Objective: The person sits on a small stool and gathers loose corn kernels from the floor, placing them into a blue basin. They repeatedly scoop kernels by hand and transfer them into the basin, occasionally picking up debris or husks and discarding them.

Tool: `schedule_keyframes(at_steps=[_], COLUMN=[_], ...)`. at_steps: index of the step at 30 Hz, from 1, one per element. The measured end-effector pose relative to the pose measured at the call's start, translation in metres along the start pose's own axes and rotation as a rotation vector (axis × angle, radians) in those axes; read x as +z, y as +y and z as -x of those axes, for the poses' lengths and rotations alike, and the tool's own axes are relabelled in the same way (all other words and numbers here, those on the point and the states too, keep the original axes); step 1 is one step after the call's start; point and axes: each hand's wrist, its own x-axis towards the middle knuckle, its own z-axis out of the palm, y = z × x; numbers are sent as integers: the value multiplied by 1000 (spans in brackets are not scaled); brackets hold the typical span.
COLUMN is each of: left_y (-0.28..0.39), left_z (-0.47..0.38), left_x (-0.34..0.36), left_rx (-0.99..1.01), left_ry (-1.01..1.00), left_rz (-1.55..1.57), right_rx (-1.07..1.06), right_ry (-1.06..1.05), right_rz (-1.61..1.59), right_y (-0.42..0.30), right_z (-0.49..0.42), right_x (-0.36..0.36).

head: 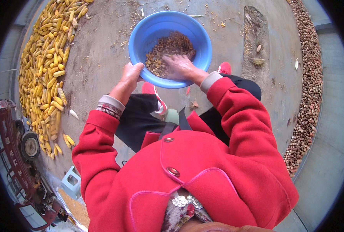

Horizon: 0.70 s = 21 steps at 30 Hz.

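Note:
A blue plastic basin is in front of me, above the floor between my feet. My left hand grips its near left rim, with the thumb on top. Inside lies a loose heap of brown and yellowish bits, too fine and blurred to name surely; the far right part is darker and looks clumped. My right hand reaches over the near rim into the basin, palm down on the heap. Motion blurs its fingers, and the palm's underside is hidden.
A long pile of yellow corn cobs lies at the left. Stripped corncobs line the right wall. A dark red vehicle and a pale plastic stool stand lower left. Loose kernels dot the concrete floor.

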Motion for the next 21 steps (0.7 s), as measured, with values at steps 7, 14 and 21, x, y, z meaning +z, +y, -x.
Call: schedule_keyframes(at_steps=[7, 14, 21], left_y=[-55, -89, -103], left_z=[62, 60, 50], left_x=[14, 26, 29], left_rx=[-35, -165, -187], left_ry=[18, -11, -8], left_rz=[104, 261, 273], right_rx=[115, 316, 199], right_ry=[104, 237, -268], right_rz=[-113, -283, -120], right_y=[3, 49, 27], right_z=[11, 6, 29], right_x=[32, 18, 43])
